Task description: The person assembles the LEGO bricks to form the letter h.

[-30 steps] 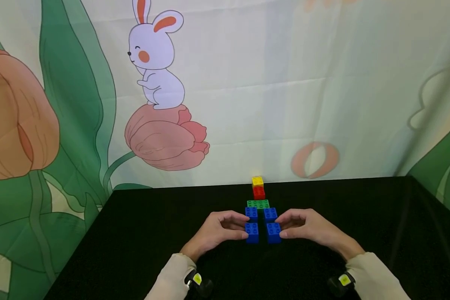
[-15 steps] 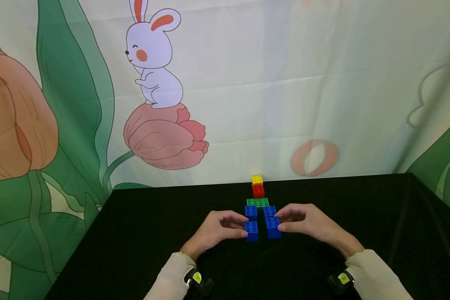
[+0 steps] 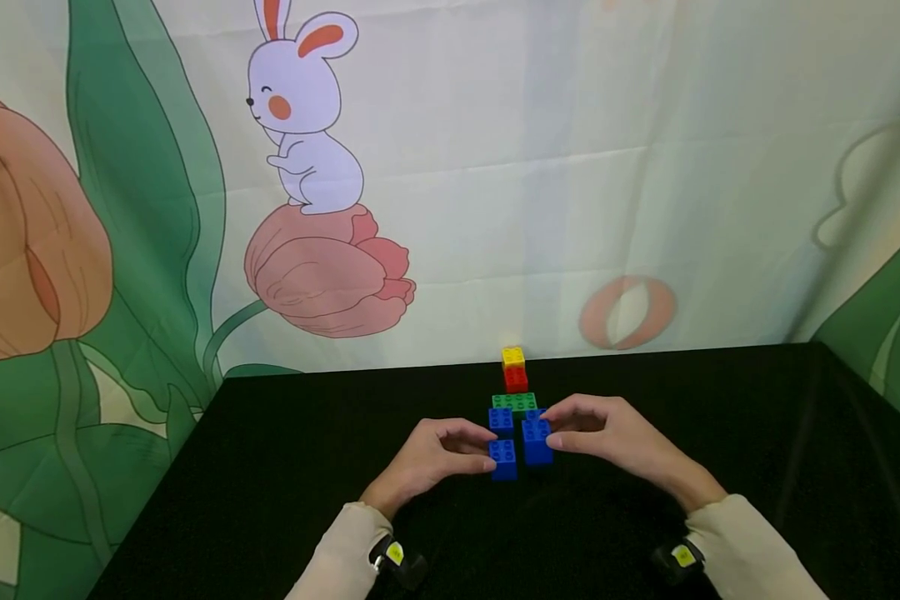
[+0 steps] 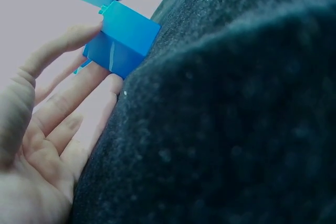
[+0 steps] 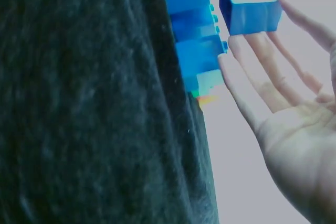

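Observation:
My left hand [image 3: 450, 450] grips a blue building block [image 3: 502, 460], front left of the group, between thumb and fingers. In the left wrist view that block [image 4: 128, 35] sits right at the dark cloth. My right hand [image 3: 607, 427] pinches a second blue block [image 3: 537, 443] by its right side; the right wrist view shows this block [image 5: 249, 6] raised above the cloth and the other blocks. It partly hides a blue block [image 3: 533, 413] behind it. Another blue block [image 3: 501, 421] stands behind the left-hand one.
A green block [image 3: 513, 402] lies crosswise behind the blue ones, then a red block [image 3: 516, 381] and a yellow block [image 3: 513, 357] in line toward the back edge. Black cloth [image 3: 307, 475] covers the table. A printed curtain [image 3: 480, 167] hangs behind it.
My right hand has lifted its blue block and moved it forward and slightly left, over toward the back right blue block. The left hand has stayed in place on its block.

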Demonstrator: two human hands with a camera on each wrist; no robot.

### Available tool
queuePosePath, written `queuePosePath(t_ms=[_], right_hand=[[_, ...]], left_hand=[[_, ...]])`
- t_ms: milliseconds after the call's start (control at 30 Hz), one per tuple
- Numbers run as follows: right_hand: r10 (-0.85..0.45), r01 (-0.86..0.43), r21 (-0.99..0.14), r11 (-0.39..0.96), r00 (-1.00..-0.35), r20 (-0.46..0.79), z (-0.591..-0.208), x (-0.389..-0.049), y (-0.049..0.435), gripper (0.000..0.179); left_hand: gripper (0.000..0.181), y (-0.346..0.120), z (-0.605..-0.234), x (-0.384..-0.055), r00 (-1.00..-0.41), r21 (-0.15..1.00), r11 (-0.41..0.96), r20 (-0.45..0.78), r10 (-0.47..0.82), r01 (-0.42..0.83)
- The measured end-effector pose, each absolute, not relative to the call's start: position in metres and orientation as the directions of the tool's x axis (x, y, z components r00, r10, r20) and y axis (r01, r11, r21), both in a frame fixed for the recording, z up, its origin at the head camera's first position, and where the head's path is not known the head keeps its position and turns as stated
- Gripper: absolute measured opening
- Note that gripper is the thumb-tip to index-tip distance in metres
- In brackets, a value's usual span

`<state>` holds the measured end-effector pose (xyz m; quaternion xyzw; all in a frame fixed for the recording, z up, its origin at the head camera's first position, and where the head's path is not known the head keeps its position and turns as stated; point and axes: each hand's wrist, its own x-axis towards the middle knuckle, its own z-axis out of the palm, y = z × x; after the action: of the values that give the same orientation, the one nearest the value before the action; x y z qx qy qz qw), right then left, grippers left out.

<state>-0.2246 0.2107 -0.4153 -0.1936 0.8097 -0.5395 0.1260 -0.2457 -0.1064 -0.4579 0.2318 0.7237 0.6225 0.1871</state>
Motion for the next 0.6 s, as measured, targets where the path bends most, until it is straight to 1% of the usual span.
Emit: queuePosePath(t_ms=[267,433,600], right_hand=[[-0.407,-0.217,-0.921,0.323,-0.910,0.072,-0.410,-0.219,0.199,0.042],[-0.376,-0.208,-0.927,0.312,-0.923,0.080,-0.410,-0.216,0.196,0.043],[-0.390,-0.193,-0.939,0.285,-0.918,0.070,-0.408,-0.217,0.189,0.044]], left_hand=[[0.035,-0.107,-0.458,-0.246,-0.825,0.989,0.109,0.021,0.565,0.099],[0.035,-0.106,-0.459,-0.246,-0.822,0.988,0.117,0.020,0.569,0.105],[0.034,-0.107,-0.460,-0.246,-0.831,0.984,0.141,0.014,0.556,0.111]])
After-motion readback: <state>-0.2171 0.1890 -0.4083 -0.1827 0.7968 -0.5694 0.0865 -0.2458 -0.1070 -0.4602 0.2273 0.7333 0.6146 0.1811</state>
